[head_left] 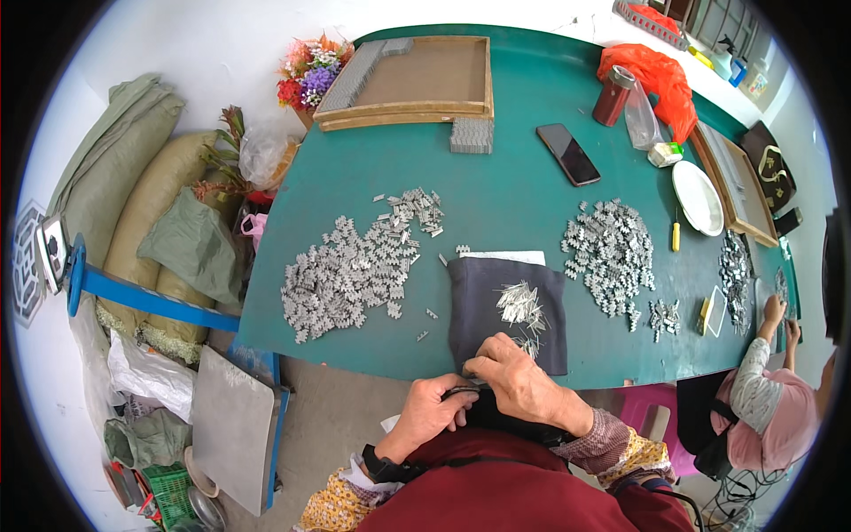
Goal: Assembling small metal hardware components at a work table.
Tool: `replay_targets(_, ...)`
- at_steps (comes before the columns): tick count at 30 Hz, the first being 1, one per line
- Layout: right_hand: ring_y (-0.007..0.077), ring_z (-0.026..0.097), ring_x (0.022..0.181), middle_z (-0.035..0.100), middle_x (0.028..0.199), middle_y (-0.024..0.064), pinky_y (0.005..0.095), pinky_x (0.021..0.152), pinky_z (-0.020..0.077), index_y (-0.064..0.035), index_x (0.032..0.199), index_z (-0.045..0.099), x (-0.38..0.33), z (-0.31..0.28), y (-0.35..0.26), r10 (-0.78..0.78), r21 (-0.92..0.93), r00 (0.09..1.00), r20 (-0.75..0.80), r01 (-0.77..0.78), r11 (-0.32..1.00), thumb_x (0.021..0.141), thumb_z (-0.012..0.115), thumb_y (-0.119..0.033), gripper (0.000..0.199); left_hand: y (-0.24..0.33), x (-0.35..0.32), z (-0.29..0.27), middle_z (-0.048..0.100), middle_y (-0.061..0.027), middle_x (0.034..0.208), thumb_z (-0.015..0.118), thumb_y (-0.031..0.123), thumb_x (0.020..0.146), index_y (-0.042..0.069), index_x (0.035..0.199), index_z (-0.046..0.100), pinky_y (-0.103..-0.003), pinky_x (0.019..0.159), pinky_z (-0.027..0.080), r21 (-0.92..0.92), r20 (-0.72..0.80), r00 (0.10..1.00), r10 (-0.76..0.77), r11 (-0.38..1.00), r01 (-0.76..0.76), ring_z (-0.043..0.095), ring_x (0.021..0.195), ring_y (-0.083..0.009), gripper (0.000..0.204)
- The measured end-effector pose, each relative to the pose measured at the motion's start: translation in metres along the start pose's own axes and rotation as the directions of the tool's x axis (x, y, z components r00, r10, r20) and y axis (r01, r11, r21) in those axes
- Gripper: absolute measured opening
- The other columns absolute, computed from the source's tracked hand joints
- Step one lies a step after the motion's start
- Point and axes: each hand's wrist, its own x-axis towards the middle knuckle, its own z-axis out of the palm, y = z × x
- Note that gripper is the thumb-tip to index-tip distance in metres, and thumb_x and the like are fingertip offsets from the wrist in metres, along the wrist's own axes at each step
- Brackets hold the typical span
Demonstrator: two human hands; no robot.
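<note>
Maroon garment [496, 488], yellow patterned sleeves [645, 456], black left wristband [388, 466], seemingly brownish right cuff [592, 443]

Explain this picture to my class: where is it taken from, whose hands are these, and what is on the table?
There is no machine, just a person working bare-handed. A wide fisheye camera on their head looks down, so straight edges bend. The left hand seems to pinch a small dark item, too hidden to identify; the right hand is close beside it. On the green table lie piles of jagged grey pieces, a dark cloth bearing silvery slivers, a phone and a wooden tray.
</note>
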Motion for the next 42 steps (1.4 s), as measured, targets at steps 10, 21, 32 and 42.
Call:
replay_targets(10, 0.0351, 0.055, 0.091, 0.058, 0.094, 0.0158, 0.0424, 0.081, 0.0485, 0.0014, 0.101, 0.057, 0.001, 0.003, -0.005, -0.031, 0.053, 0.998, 0.049, 0.028, 0.998, 0.073, 0.064, 0.004, 0.029, 0.005, -0.002, 0.003, 0.066, -0.0047, 0.071, 0.065, 0.005, 0.092, -0.002, 0.092, 0.070, -0.024, 0.044, 0.048, 0.071, 0.026, 1.000, 0.014, 0.997, -0.016, 0.061, 0.054, -0.0089, 0.008)
replay_targets(21, 0.0360, 0.054, 0.089, 0.057, 0.092, 0.0162, 0.0427, 0.079, 0.0477, 0.0010, 0.099, 0.056, -0.001, 0.003, -0.004, -0.040, 0.065, 0.997, 0.059, 0.036, 0.997, 0.073, 0.063, 0.004, 0.027, 0.006, -0.002, 0.004, 0.066, -0.0051, 0.069, 0.066, 0.005, 0.093, -0.002, 0.094, 0.071, -0.025, 0.044, 0.048, 0.123, 0.032, 0.999, 0.015, 0.992, -0.019, 0.062, 0.054, -0.0102, 0.009)
replay_targets(32, 0.0320, 0.053, 0.081, 0.052, 0.084, 0.0115, 0.0407, 0.074, 0.0454, 0.0000, 0.100, 0.052, -0.004, 0.010, -0.011, -0.213, -0.059, 0.970, 0.114, 0.221, 0.974, 0.075, 0.062, -0.001, 0.027, -0.001, -0.005, 0.004, 0.066, -0.0062, 0.068, 0.062, 0.002, 0.093, -0.003, 0.094, 0.070, -0.025, 0.044, 0.048, 0.151, 0.048, 0.996, -0.081, 0.986, 0.073, 0.062, 0.053, -0.0101, 0.009)
replay_targets(42, 0.0302, 0.058, 0.095, 0.056, 0.125, 0.0218, 0.0402, 0.084, 0.0482, 0.0048, 0.119, 0.056, -0.036, 0.026, -0.013, -0.282, -0.196, 0.959, -0.037, 0.270, 0.943, 0.081, 0.062, -0.003, 0.039, 0.011, -0.004, 0.005, 0.068, -0.0087, 0.079, 0.057, -0.009, 0.089, -0.001, 0.116, 0.061, -0.025, 0.046, 0.049, -0.055, -0.099, 0.990, 0.100, 0.993, -0.106, 0.064, 0.055, -0.0116, 0.028)
